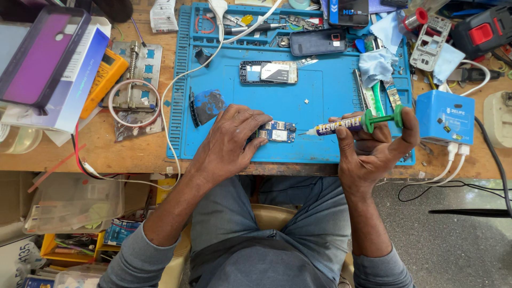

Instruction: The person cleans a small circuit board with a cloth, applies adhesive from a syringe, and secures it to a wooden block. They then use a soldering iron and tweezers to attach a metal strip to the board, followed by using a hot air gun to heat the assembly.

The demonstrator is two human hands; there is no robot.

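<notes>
Fingers pin flat circuit board (278, 132); right hand (373, 149) squeezes slim syringe (349, 124).

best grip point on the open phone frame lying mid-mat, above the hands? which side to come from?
Probably pinch the phone frame across its two long edges, coming straight down from above. It lies flat on the blue mat with its long axis left-right, bare mat along both edges. Avoid the exposed middle; the left hand and right hand are busy lower down.
</notes>
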